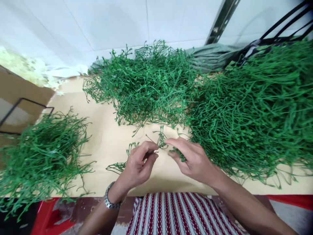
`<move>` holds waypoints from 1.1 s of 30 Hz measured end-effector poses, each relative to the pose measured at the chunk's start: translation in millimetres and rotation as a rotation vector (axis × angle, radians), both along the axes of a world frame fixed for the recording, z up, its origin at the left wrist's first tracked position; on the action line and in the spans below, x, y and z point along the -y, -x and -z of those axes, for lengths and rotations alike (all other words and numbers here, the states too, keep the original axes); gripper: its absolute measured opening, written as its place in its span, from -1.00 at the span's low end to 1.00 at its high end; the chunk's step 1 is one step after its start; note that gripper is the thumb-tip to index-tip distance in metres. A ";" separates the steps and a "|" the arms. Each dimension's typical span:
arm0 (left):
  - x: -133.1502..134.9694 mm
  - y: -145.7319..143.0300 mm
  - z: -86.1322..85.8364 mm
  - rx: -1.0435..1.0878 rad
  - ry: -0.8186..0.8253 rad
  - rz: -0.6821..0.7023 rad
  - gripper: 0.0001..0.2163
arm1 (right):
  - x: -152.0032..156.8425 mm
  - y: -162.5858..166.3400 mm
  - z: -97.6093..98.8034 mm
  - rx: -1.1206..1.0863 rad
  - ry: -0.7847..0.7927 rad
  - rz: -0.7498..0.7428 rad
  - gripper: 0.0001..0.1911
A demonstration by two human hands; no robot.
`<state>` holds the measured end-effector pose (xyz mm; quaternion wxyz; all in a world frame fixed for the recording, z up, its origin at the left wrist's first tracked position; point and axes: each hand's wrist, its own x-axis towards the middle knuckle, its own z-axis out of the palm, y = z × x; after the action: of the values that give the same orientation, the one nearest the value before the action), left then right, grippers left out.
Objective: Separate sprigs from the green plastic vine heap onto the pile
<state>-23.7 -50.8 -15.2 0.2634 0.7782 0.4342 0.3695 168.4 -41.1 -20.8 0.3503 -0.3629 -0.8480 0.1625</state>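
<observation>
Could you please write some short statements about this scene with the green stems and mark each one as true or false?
1. The left hand and the right hand both pinch one green sprig over the table. True.
2. The wristwatch sits on the right wrist. False: it is on the left wrist.
3. The largest heap of green stems lies to the right of the hands. True.
4. The table is dark blue. False: it is pale beige.
5. A red and white striped cloth shows below the hands. True.
</observation>
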 end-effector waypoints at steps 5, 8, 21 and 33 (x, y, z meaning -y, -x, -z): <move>-5.6 0.1 -0.7 0.114 0.062 0.071 -0.83 | -16.2 1.0 8.1 0.141 -0.047 0.034 -0.85; -11.6 -1.6 -4.8 0.170 0.187 0.125 -0.76 | -19.1 -3.4 4.5 0.119 -0.115 0.064 -0.84; -29.2 -15.4 -13.9 0.679 0.719 -0.172 -0.95 | -9.4 -13.6 -15.2 -0.223 -0.085 0.143 -0.73; -37.1 -35.8 -16.4 1.080 1.012 -0.122 -0.78 | -30.7 2.7 5.0 0.101 -0.266 0.220 -0.86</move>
<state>12.1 -13.7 1.2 0.7455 0.2462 0.4040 0.4695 165.7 -10.5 -25.7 0.3678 -0.4118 -0.8337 -0.0090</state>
